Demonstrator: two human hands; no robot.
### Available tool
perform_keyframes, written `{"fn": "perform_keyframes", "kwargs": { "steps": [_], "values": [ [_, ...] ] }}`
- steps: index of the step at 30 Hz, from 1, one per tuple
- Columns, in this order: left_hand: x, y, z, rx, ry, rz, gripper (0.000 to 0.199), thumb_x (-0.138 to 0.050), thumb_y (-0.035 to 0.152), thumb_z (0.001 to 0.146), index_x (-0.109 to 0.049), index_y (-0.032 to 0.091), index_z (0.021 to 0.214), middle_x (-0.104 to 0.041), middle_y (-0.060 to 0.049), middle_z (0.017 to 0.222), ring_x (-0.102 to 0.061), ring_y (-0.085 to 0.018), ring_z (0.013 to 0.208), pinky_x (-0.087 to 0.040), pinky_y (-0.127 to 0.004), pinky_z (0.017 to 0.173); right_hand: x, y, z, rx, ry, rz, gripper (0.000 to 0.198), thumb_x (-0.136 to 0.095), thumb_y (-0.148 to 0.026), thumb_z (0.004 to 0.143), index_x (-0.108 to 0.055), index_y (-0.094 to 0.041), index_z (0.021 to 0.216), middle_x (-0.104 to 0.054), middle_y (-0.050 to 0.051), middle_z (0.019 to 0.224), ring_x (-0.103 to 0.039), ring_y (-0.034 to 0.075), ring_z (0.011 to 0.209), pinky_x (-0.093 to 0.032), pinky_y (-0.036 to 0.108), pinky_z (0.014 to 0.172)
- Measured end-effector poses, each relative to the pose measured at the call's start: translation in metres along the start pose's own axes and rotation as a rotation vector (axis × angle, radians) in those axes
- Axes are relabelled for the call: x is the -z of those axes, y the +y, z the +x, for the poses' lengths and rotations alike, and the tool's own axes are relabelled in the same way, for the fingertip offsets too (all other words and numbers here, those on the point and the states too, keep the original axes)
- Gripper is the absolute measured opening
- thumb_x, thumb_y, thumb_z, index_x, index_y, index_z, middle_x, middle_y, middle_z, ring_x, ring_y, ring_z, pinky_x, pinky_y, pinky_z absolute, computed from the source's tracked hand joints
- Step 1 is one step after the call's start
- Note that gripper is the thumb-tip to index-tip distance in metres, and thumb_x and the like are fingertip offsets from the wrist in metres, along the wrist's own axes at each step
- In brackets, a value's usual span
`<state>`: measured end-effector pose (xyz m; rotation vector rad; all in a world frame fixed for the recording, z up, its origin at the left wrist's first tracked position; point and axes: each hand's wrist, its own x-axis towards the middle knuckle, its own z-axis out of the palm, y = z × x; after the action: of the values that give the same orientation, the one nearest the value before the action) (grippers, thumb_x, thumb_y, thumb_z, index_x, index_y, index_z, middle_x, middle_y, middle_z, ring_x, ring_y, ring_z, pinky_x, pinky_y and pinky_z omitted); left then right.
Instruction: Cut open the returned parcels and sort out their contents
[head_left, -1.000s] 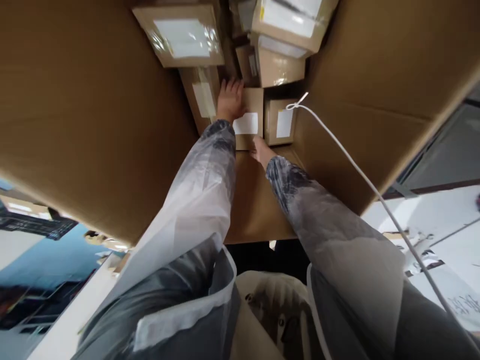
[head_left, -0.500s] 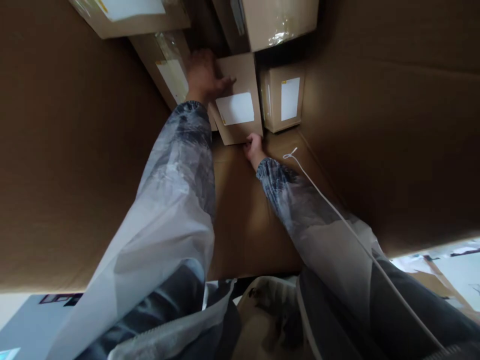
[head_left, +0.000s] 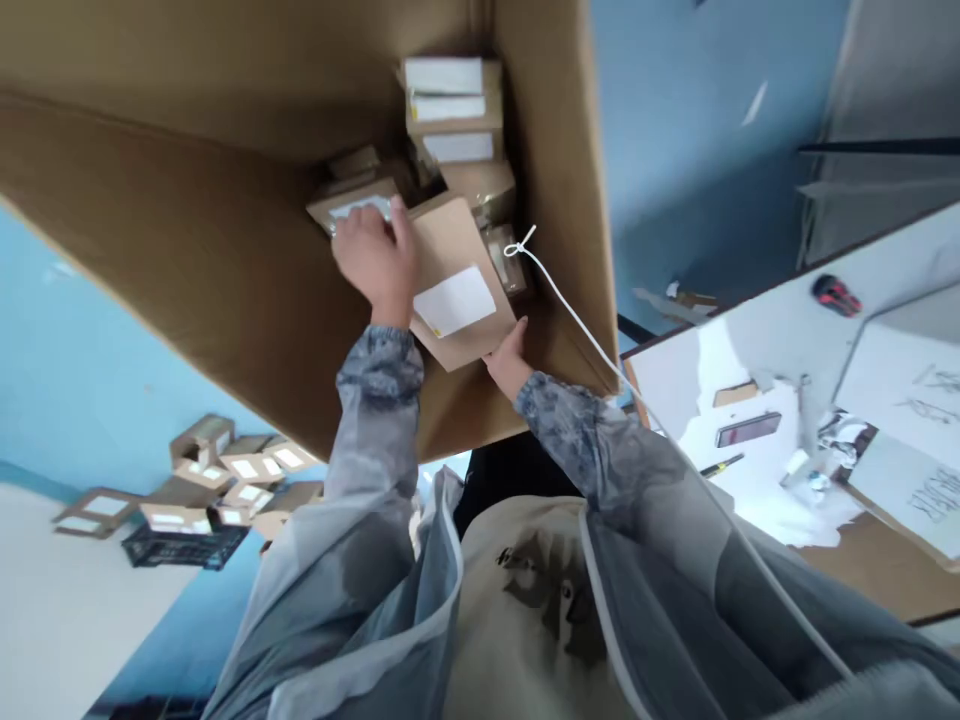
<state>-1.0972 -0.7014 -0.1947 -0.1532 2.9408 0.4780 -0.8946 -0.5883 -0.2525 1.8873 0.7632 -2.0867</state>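
A brown cardboard box (head_left: 448,240) with a white label is between my hands, tilted, inside a large deep carton (head_left: 247,250). My left hand (head_left: 379,258) is closed at its left side, fingers curled and thumb along the upper edge. At the lower right corner, my right hand (head_left: 510,358) grips the box with the thumb up its side; its other fingers are hidden underneath. Just beyond my left hand lies another labelled box (head_left: 322,212). Stacked taped boxes (head_left: 477,185) stand behind the held box, and a smaller one (head_left: 504,255) sits to its right.
A white cord (head_left: 570,310) with a looped end hangs across the carton's right side. On the right, a white table (head_left: 675,360) bears a phone (head_left: 748,429), a cutter knife (head_left: 722,465) and a mouse (head_left: 836,295). Several small boxes (head_left: 202,445) lie on the floor at left, near a black crate (head_left: 184,545).
The held box has come away from the other boxes, nearer my body, and tilted, with both hands on it. My view has drawn back, so the carton's edges and the surrounding room now show.
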Motion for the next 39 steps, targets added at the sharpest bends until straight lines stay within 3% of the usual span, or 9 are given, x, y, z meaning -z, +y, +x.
{"fn": "perform_keyframes", "kwargs": {
  "steps": [3,7,12,16,21,25,29,34,39],
  "values": [
    [0.167,0.032,-0.070,-0.059,0.260,-0.123,0.063,-0.035,0.062,0.136,-0.065,0.021,0.099,-0.075,-0.014,0.121,-0.071,-0.039,0.147,-0.045,-0.068,0.138,0.005,-0.041,-0.146,-0.079,-0.014,0.181,0.041,-0.063,-0.073,0.114,-0.081,-0.038,0.122,-0.092,-0.003,0.107,-0.085,0.030,0.129,-0.072,0.055,0.117],
    [0.317,0.115,-0.217,-0.060,0.556,-0.238,0.061,-0.029,0.074,0.126,-0.043,0.031,0.085,-0.064,-0.010,0.095,-0.078,-0.040,0.121,-0.060,-0.070,0.122,0.110,-0.105,-0.312,0.067,-0.137,0.285,0.018,-0.080,-0.054,0.104,-0.079,-0.038,0.113,-0.090,-0.002,0.110,-0.085,0.029,0.123,-0.072,0.045,0.111],
    [0.399,0.245,-0.400,-0.227,0.620,-0.314,0.056,-0.050,0.078,0.117,-0.038,0.033,0.084,-0.063,-0.008,0.094,-0.080,-0.046,0.118,-0.064,-0.077,0.119,0.295,-0.139,-0.440,0.357,-0.290,0.373,0.030,-0.089,-0.029,0.079,-0.072,-0.033,0.104,-0.084,-0.006,0.103,-0.079,0.023,0.108,-0.065,0.037,0.103],
    [0.408,0.348,-0.531,-0.447,0.681,-0.561,0.052,-0.059,0.073,0.109,-0.039,0.032,0.085,-0.057,-0.007,0.096,-0.078,-0.052,0.122,-0.059,-0.086,0.121,0.435,-0.164,-0.496,0.544,-0.290,0.667,0.035,-0.091,-0.035,0.080,-0.065,-0.033,0.103,-0.082,-0.006,0.106,-0.078,0.024,0.111,-0.064,0.035,0.095],
    [0.319,0.443,-0.728,-0.742,0.452,-0.641,0.050,-0.056,0.078,0.106,-0.043,0.034,0.085,-0.049,-0.005,0.092,-0.075,-0.044,0.105,-0.066,-0.077,0.106,0.704,-0.165,-0.504,0.857,-0.040,0.815,0.052,-0.093,-0.075,0.097,-0.065,-0.035,0.114,-0.084,-0.001,0.125,-0.079,0.029,0.132,-0.070,0.044,0.107],
    [0.183,0.485,-0.917,-1.009,-0.065,-0.487,0.058,-0.042,0.078,0.118,-0.071,0.029,0.126,-0.065,-0.012,0.119,-0.072,-0.039,0.124,-0.062,-0.065,0.121,0.965,-0.097,-0.454,0.960,0.369,0.836,0.072,-0.097,-0.089,0.091,-0.058,-0.034,0.114,-0.081,0.002,0.125,-0.081,0.029,0.128,-0.071,0.047,0.115],
    [0.033,0.502,-1.084,-1.189,-0.444,-0.209,0.071,-0.065,0.069,0.118,-0.061,0.018,0.169,-0.066,-0.023,0.146,-0.062,-0.042,0.154,-0.051,-0.060,0.138,1.175,-0.005,-0.382,0.887,0.660,0.893,0.081,-0.097,-0.095,0.083,-0.051,-0.034,0.109,-0.076,0.001,0.115,-0.076,0.023,0.115,-0.072,0.038,0.107],
    [-0.111,0.509,-1.194,-1.144,-0.780,0.020,0.055,-0.089,0.030,0.105,-0.067,0.014,0.152,-0.071,-0.022,0.144,-0.068,-0.039,0.149,-0.054,-0.055,0.136,1.316,0.075,-0.322,0.745,0.766,0.856,0.072,-0.096,-0.084,0.087,-0.051,-0.033,0.110,-0.074,0.002,0.111,-0.078,0.026,0.118,-0.072,0.043,0.110],
    [-0.166,0.494,-1.194,-0.936,-0.616,0.374,0.052,-0.091,0.026,0.102,-0.066,0.015,0.147,-0.068,-0.024,0.154,-0.064,-0.039,0.154,-0.054,-0.046,0.128,1.344,0.114,-0.295,0.788,0.713,0.687,0.065,-0.091,-0.074,0.094,-0.066,-0.029,0.133,-0.083,0.014,0.148,-0.078,0.033,0.142,-0.065,0.053,0.131]
  ]
}}
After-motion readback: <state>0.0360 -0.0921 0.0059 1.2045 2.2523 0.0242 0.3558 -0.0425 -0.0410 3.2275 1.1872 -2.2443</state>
